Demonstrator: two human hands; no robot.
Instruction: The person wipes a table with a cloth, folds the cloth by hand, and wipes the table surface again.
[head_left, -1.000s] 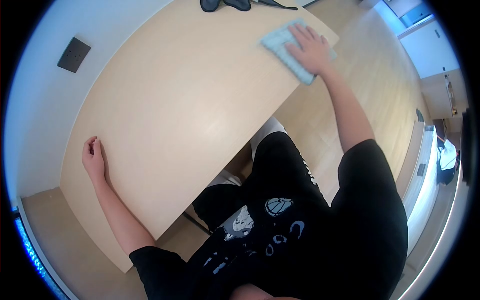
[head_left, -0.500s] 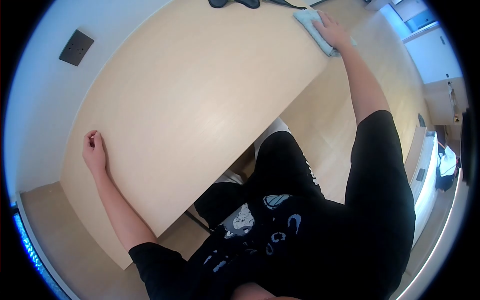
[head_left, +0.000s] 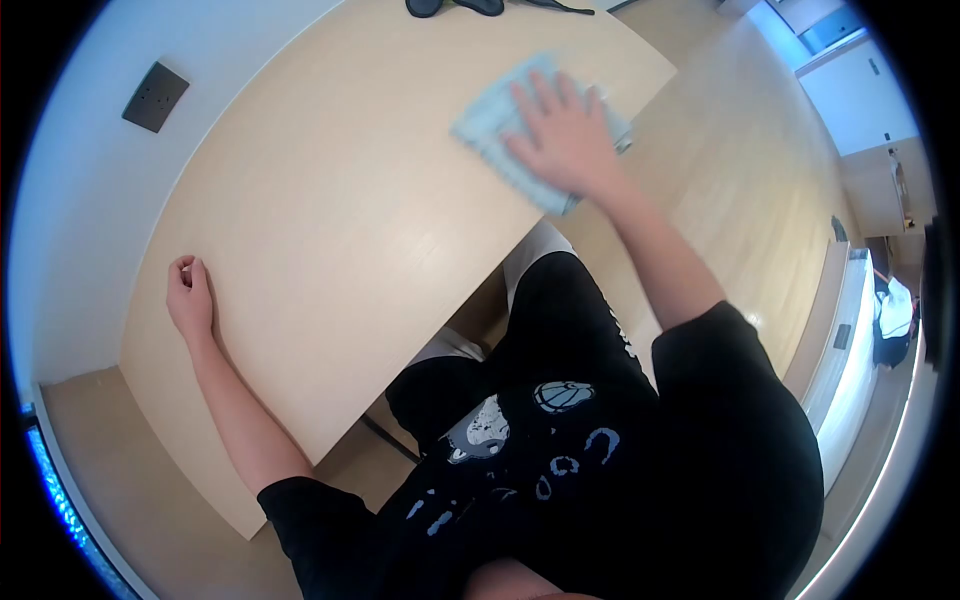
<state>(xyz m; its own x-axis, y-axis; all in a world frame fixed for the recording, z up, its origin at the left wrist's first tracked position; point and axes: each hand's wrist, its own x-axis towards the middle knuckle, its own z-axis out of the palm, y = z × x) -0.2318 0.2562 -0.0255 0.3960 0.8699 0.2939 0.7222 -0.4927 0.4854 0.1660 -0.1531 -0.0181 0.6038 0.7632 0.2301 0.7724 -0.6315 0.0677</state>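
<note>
My right hand (head_left: 563, 143) lies flat with its fingers spread on a light blue cloth (head_left: 490, 125), pressing it to the wooden table (head_left: 330, 190) near its edge. The cloth is spread out and slightly smeared by motion; part of it reaches past the table edge. On the left side of the table rests my left hand (head_left: 190, 298), fingers loosely curled into a fist. Nothing shows inside that hand, and the left forearm leans along the tabletop.
A dark object with a strap (head_left: 470, 6) lies at the table's far edge, partly cut off. A wall socket (head_left: 155, 97) sits on the wall to the left. My legs (head_left: 560, 310) are under the near table edge. Pale cabinets (head_left: 860, 100) stand at the far right.
My right hand has swept the cloth left and toward me, away from the table's far right corner. The cloth now looks more spread out. My left hand has stayed in place.
</note>
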